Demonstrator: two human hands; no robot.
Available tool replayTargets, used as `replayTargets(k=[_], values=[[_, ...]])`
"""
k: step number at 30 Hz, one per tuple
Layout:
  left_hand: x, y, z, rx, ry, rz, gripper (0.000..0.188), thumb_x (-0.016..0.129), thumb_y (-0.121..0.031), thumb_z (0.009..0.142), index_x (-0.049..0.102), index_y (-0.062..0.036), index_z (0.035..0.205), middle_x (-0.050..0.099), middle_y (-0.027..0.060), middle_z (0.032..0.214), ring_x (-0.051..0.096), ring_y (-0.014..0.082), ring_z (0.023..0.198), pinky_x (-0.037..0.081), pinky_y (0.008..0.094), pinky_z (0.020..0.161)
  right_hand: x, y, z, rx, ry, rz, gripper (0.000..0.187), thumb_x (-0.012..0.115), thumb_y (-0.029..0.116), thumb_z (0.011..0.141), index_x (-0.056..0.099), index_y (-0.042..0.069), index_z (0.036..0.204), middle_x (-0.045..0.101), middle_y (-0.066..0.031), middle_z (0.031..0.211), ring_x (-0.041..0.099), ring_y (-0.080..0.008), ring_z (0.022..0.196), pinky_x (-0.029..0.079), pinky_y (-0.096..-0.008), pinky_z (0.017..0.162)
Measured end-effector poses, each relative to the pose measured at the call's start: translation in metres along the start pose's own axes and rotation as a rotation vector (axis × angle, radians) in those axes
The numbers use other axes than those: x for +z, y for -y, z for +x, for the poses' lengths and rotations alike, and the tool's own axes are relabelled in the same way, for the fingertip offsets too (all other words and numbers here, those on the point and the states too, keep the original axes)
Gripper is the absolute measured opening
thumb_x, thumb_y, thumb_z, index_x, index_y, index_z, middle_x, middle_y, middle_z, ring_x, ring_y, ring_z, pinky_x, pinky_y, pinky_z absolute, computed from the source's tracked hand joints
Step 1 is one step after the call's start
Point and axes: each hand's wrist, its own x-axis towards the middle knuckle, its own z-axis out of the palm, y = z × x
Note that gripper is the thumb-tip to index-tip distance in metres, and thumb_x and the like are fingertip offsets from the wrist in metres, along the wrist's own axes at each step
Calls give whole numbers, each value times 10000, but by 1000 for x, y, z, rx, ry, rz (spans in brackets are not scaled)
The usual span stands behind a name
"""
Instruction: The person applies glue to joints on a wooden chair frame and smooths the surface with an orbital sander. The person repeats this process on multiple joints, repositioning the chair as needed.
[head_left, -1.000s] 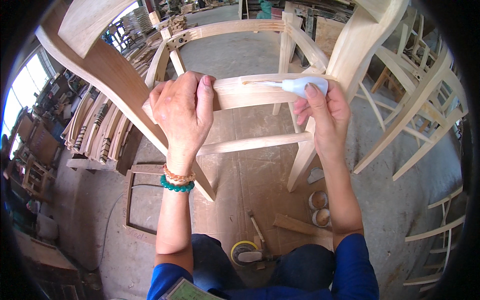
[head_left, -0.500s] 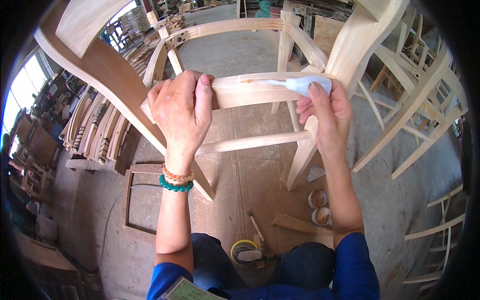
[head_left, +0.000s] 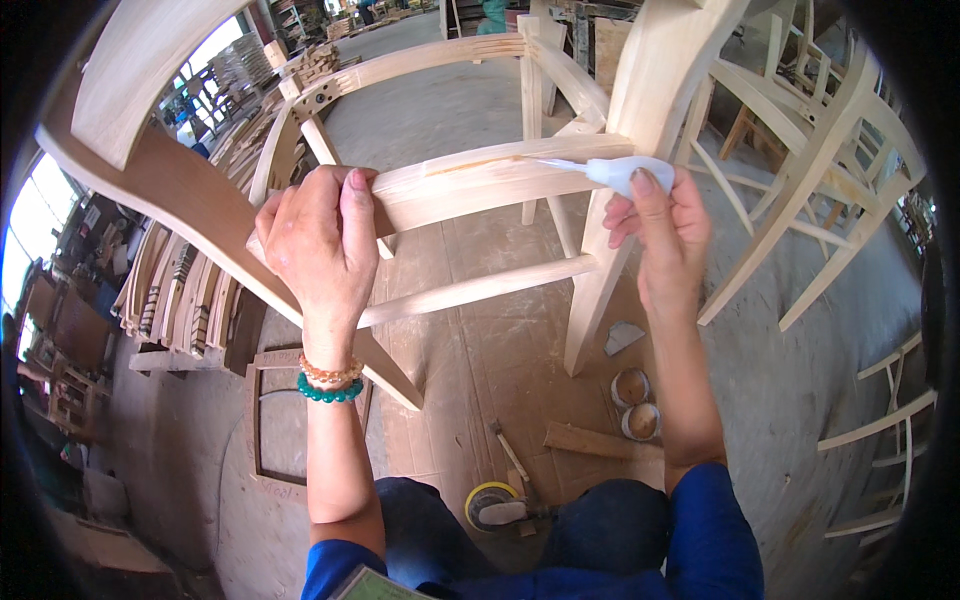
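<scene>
In front of me is a bare wooden chair frame, its seat rail [head_left: 480, 188] running crosswise. My left hand [head_left: 322, 238] is wrapped round the rail's left end, thumb on top. A small white squeeze bottle [head_left: 622, 175] with a long thin nozzle is pinched in my right hand [head_left: 664, 225] over the rail's right part. The nozzle points left, its tip at the rail's upper face. From near the tip, a thin wet-looking amber line [head_left: 470, 164] runs left along the wood. Below the rail, a stretcher [head_left: 480, 290] joins the legs.
On the cardboard [head_left: 450, 400] below lie a round yellow-edged sander [head_left: 492, 506], a brush-like stick [head_left: 510, 450], a wood strip [head_left: 600, 441] and two small round tubs [head_left: 640, 420]. Curved wood parts [head_left: 180, 290] are stacked at left. More chair frames [head_left: 790, 200] stand at right.
The nozzle tip has moved right along the rail, and the amber line now reaches farther. The chair has shifted left in view and tilted slightly, my left hand with it.
</scene>
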Motion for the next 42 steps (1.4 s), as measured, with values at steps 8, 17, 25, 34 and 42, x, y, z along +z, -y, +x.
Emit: replayTargets(k=[8, 17, 25, 34, 42], values=[[-1, -1, 1, -20, 19, 9, 244, 520, -257, 928, 661, -130, 774, 546, 23, 613, 534, 190, 630, 387, 350, 807, 2, 0, 1, -9, -6, 36, 222, 608, 213, 920, 560, 0, 962, 629, -71, 742, 587, -85, 609, 475, -202, 502], [0, -2, 1, -17, 8, 8, 244, 520, -256, 928, 665, -129, 778, 532, 24, 605, 526, 186, 620, 386, 349, 807, 13, -2, 2, -37, 35, -16, 192, 583, 195, 931, 558, 9, 972, 630, -67, 743, 587, -87, 607, 475, -206, 502], [1, 1, 1, -9, -10, -3, 235, 523, -246, 925, 665, -129, 778, 532, 31, 615, 524, 188, 624, 383, 345, 803, -15, -1, 2, -53, -52, 7, 207, 603, 195, 922, 555, -2, 963, 634, -69, 731, 586, -83, 603, 470, -202, 504], [3, 0, 1, -12, 5, -3, 248, 518, -255, 930, 671, -125, 786, 542, 31, 625, 519, 194, 626, 374, 348, 807, 2, -2, 0, -38, -23, 8, 183, 595, 186, 925, 552, 10, 956, 619, -64, 719, 575, -84, 595, 473, -207, 502], [2, 0, -1, -31, 33, 4, 262, 509, -266, 939, 669, -124, 788, 547, 28, 631, 523, 191, 636, 374, 353, 815, -17, 1, -1, -85, -47, -60, 170, 562, 175, 941, 542, 9, 975, 622, -70, 732, 574, -92, 592, 469, -214, 504]])
